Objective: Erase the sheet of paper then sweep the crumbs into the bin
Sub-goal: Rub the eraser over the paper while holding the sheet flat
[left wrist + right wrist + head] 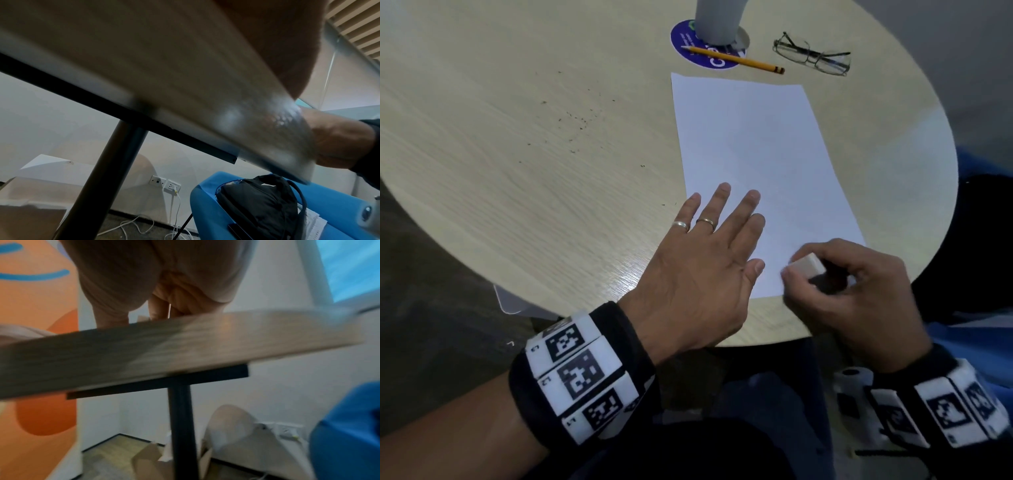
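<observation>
Nearest the body, the right hand [849,284] pinches a white eraser [806,265] between thumb and curled fingers, set at the near right corner of the sheet of paper [756,154]. Just to its left, the left hand [702,260] lies flat and spread, fingers straight, its fingertips and thumb on the sheet's near left edge and its palm on the tabletop [517,137], pinning the sheet. The paper runs away from both hands and looks nearly blank; any faint marks left on it are too weak to make out. Farther out, to the left of the left hand, dark eraser crumbs [575,126] lie scattered on the bare wood. Beyond the far edge of the sheet sit a yellow pencil [736,60], a pair of glasses [812,56] and a grey cup [719,20] on a blue coaster [685,44]. No bin can be identified in any view. The erasing step seems to be in hand, probably close to its end; the next move calls for short rubbing strokes with the sheet held firm, then gathering the crumbs toward the tabletop's edge.
</observation>
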A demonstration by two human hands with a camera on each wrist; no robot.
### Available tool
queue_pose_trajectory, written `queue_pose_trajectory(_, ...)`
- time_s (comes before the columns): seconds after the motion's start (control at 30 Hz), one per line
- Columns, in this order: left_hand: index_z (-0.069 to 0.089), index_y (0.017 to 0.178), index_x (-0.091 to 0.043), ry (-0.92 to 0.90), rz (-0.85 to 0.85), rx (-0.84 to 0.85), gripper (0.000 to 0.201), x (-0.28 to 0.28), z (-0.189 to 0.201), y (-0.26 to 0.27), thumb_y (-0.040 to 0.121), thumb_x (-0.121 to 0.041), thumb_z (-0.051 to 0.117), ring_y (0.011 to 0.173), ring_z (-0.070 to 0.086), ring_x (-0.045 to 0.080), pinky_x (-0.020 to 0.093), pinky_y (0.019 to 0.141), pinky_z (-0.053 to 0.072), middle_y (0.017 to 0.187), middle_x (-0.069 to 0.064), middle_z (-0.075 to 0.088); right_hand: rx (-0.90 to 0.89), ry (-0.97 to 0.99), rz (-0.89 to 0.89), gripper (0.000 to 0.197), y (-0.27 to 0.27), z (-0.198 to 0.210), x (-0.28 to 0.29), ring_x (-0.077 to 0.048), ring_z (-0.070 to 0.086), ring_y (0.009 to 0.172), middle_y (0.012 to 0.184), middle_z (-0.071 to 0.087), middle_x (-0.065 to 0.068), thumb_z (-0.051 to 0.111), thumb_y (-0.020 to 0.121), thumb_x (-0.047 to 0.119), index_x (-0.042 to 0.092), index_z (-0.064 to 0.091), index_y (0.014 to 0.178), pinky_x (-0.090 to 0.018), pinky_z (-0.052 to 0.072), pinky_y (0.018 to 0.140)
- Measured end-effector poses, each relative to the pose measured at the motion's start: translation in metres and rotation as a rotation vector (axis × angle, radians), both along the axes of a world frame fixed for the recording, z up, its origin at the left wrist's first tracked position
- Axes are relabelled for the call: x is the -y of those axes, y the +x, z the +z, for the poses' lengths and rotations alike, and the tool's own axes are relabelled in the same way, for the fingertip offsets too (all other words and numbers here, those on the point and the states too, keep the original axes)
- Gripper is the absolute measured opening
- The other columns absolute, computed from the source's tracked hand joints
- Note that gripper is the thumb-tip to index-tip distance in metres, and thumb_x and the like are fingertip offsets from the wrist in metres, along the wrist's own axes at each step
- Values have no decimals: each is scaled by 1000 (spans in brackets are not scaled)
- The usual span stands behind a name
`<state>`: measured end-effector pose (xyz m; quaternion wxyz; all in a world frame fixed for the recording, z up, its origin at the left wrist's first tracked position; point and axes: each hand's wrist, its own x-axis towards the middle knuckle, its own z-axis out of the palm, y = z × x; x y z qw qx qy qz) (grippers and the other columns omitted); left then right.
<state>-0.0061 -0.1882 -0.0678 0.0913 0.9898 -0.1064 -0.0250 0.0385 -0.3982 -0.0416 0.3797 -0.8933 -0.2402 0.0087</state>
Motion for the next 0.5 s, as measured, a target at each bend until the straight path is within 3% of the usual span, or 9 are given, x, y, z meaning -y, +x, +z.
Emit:
queue_pose_trajectory(0.1, 22, 164, -17, -6, 2, 4, 62, 1, 1, 0, 108, -42, 11, 162, -4, 31, 53, 129, 5, 177, 3, -1, -50, -6, -97, 21, 9, 6, 28, -16, 65, 65, 72, 71, 2, 84, 83, 1, 17, 75, 74, -26, 51, 65)
queue_pose_trajectory(0.17, 21, 164, -16, -4, 0, 4, 62, 1, 1, 0, 109, -42, 11, 162, -5, 31, 53, 129, 5, 176, 3, -2, 25, -28, -103, 18, 9, 10, 22, -6, 60, 63, 73, 71, 12, 86, 84, 4, 19, 77, 77, -17, 47, 64)
queue_pose_trajectory(0.23, 21, 164, -16, -2, -4, 11, 62, 0, 1, 0, 109, -42, 12, 162, -5, 31, 54, 129, 6, 177, 4, -1, 100, -23, -33, 8, 5, 8, 1, -4, 60, 66, 77, 71, 18, 86, 85, 10, 15, 79, 87, -13, 45, 67)
queue_pose_trajectory(0.37, 24, 164, -17, -7, -7, 20, 61, 0, 0, -1, 109, -43, 13, 162, -2, 31, 53, 129, 8, 177, 3, 2, 71, -20, 11, 11, 4, -2, -11, -18, 63, 65, 74, 71, 2, 83, 86, 10, 18, 76, 82, -35, 52, 64)
queue_pose_trajectory(0.5, 22, 164, -16, -5, -5, 20, 62, 1, 1, -1, 109, -42, 12, 162, -4, 31, 54, 129, 6, 176, 4, 0, -3, -59, -99, 16, 17, 7, 27, -15, 66, 66, 74, 73, 3, 83, 83, 7, 19, 76, 75, -39, 55, 68)
